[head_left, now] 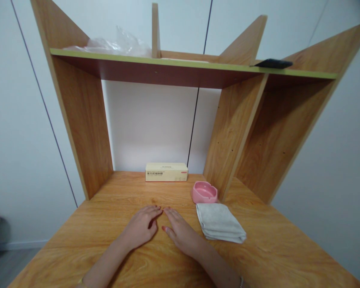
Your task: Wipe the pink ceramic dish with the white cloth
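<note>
My left hand (141,226) lies flat, palm down, on the wooden desk (78,236), its fingers stretched toward the middle. My right hand (181,232) rests flat beside it, fingertips nearly touching those of the left. Neither hand holds anything. A folded grey cloth (219,222) lies just right of my right hand. Behind the cloth sits a pink ashtray (204,192). A long cream box (167,172) with printed text stands at the back of the desk against the wall.
A wooden hutch rises over the desk, with an upright divider (234,132) right of the ashtray. On its upper shelf (156,60) lie crumpled clear plastic (117,44) and a flat black object (273,63). White walls surround.
</note>
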`<state>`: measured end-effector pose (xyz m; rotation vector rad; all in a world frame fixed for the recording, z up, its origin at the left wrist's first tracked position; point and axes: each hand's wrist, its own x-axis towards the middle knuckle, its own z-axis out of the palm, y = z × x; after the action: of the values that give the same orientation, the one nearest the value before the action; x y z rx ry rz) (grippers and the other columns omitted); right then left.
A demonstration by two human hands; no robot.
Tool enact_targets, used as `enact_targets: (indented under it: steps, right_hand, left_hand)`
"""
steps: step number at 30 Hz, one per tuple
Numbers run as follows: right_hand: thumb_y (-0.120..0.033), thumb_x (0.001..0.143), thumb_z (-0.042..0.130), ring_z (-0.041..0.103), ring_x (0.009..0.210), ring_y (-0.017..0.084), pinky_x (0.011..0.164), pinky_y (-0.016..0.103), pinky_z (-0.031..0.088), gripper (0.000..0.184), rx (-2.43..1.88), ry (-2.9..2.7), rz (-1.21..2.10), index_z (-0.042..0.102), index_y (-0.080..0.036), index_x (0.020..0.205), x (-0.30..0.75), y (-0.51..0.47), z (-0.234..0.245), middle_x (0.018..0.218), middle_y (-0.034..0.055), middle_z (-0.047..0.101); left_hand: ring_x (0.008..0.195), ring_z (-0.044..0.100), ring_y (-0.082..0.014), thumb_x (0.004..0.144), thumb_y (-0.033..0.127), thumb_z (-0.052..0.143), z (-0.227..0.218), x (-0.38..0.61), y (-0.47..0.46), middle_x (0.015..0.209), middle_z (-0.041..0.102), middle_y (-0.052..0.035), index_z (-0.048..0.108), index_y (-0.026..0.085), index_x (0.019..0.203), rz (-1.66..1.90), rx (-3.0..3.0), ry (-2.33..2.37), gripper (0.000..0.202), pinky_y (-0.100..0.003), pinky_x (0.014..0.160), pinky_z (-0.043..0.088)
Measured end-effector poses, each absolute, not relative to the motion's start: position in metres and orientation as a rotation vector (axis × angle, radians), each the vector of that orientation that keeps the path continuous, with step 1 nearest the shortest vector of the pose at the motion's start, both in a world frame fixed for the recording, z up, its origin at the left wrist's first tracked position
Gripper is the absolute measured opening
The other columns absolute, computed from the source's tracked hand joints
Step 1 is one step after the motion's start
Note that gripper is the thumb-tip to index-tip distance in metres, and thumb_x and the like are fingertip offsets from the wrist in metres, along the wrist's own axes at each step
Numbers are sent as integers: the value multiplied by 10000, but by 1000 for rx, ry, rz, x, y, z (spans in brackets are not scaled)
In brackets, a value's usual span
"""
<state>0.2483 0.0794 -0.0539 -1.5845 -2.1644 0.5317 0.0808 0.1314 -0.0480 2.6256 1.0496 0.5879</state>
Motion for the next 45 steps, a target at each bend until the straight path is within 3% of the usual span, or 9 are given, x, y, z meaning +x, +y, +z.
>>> enact_targets:
  steps: [22,45]
  right_hand:
    - [-338,841,341,206,1269,182,1061,334,147,531,-1590,-2167,546,317,-69,1298,249,80,-56,1370,113,288]
    - [-314,833,354,218,1264,178,1057,339,161,512,-1595,-2166,529,338,-80,1288,249,80,-56,1363,106,306]
  left_hand:
    - [1114,458,-169,691,121,414,-50,82,131,1179,545,-30,576,196,1094,614,2623,1056,441,-344,987,323]
    - [1194,367,-179,678,81,404,-47,81,131,1232,495,-34,566,179,1113,589,2671,1015,474,-359,1017,282]
